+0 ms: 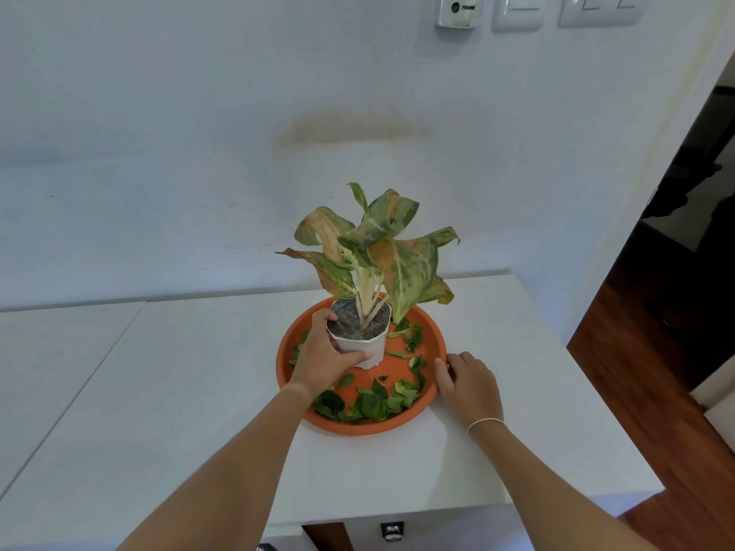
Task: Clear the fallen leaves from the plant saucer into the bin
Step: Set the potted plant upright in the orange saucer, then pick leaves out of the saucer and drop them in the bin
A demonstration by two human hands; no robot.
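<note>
1. Left hand (pixel 324 357) has its grip clamped on the white pot (pixel 364 338); lift it straight up, clear of the orange saucer (pixel 431 340) on the worktop (pixel 179 391).
2. Right hand (pixel 469 385), grip apart, steadies the rim; fallen leaves (pixel 370 403) lie mostly at the near side; no bin in view.

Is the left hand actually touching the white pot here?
Touching. The head view shows the left hand wrapped around the white pot, thumb across its front and fingers at the rim, with no gap visible.

Saucer (pixel 360 425) on counter (pixel 199 391), near right edge. Pot (pixel 368 346) stands in saucer, toward back-left. Fallen leaves (pixel 370 401) lie in saucer, front and right of pot. Wall (pixel 199 153) behind counter.
</note>
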